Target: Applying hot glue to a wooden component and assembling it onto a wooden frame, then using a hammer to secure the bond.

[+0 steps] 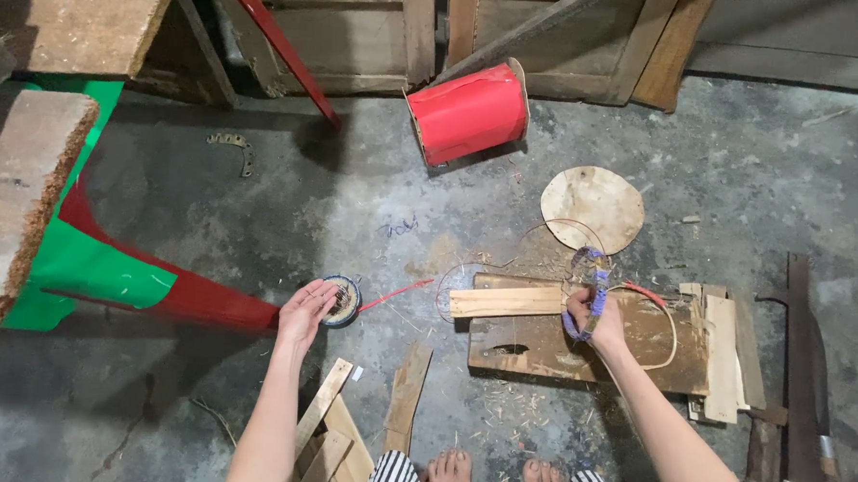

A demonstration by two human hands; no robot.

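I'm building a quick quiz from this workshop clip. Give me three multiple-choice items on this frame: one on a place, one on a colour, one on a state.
1. Where does the left hand rest?
A. on the small round spool
B. on the round wooden disc
C. on the red roll

2. What colour is the big roll lying on the floor near the wooden frames?
A. green
B. red
C. blue

3. How is the right hand?
A. open and flat on the floor
B. empty, raised in the air
C. closed on a loop wrapped in purple strip

Answers: 1 A, its fingers touch the small round spool; 2 B, its whole side is red; 3 C, its fingers grip the wrapped loop over the wooden board.
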